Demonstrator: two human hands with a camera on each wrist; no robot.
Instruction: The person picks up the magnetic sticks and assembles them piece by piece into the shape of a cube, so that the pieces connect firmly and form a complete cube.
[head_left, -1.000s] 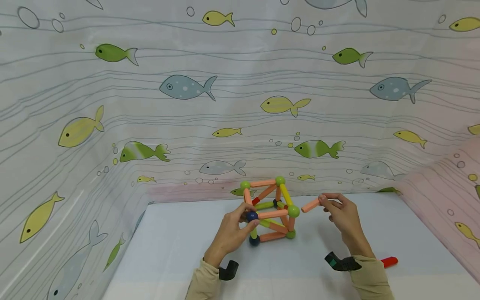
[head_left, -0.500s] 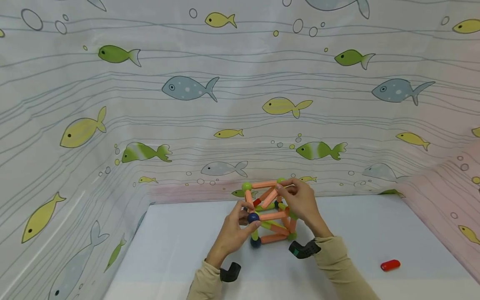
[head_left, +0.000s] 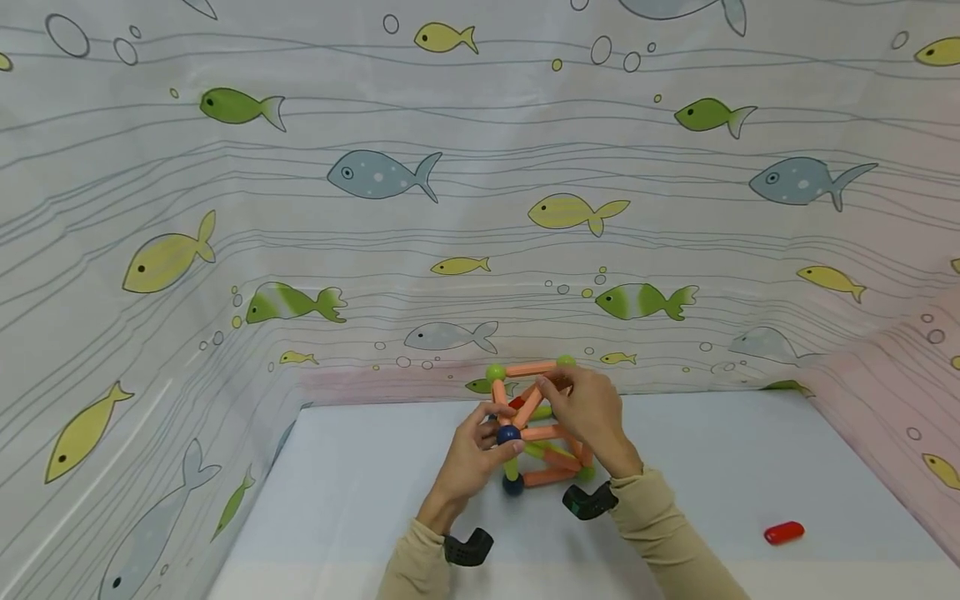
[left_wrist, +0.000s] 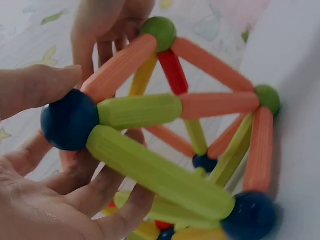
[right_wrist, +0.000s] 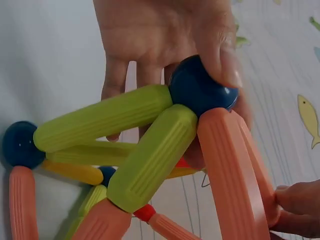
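A box-shaped frame of magnetic rods and balls stands on the table, with orange, light green, yellow and red rods. My left hand (head_left: 465, 458) grips the dark blue ball (head_left: 508, 434) at its near upper left corner, thumb and fingers on either side. Between the thumb and fingers of my right hand (head_left: 592, 412) is an orange rod (head_left: 529, 404), tilted above the frame. In the right wrist view that rod (right_wrist: 263, 182) runs up to the blue ball (right_wrist: 200, 87), partly behind another orange rod (right_wrist: 232, 175). My right hand covers the frame's upper right corner in the head view.
A loose red rod (head_left: 784, 533) lies on the white table (head_left: 337, 500) at the right. Behind and at the sides hangs a fish-patterned cloth (head_left: 465, 300). Green balls (head_left: 496, 372) mark the frame's far upper corners.
My right hand has come in from the right with the orange rod, over the frame, and brought its lower end to the blue ball. My left hand keeps its grip there.
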